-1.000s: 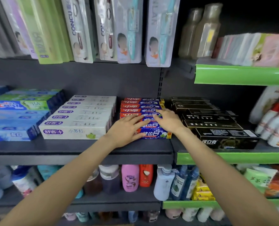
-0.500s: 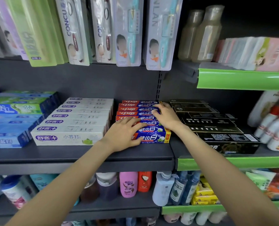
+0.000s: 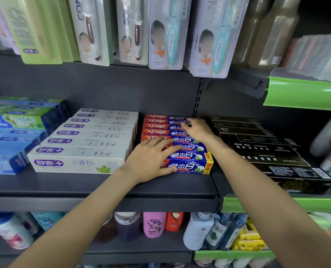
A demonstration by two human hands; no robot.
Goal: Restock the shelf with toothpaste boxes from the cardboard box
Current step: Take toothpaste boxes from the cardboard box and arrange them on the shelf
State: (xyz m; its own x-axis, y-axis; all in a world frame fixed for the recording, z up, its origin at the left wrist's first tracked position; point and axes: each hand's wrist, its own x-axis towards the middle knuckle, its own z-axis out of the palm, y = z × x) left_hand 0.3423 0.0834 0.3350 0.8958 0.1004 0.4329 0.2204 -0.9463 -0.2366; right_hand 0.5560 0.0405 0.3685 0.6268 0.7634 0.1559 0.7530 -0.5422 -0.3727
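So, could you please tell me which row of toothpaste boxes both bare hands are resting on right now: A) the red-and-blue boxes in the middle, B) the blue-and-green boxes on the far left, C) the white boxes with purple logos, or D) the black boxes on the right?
A: the left hand lies flat on the front red-and-blue toothpaste boxes, and the right hand touches the same row farther back.

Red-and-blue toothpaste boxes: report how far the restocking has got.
Done: the red-and-blue toothpaste boxes fill their row from the shelf's front edge to the back panel, between the white boxes and the black boxes.
In hand: the left hand lies flat on the front boxes, the right hand presses the rear ones, squaring the row.
Left: unclear; the cardboard box is out of view.
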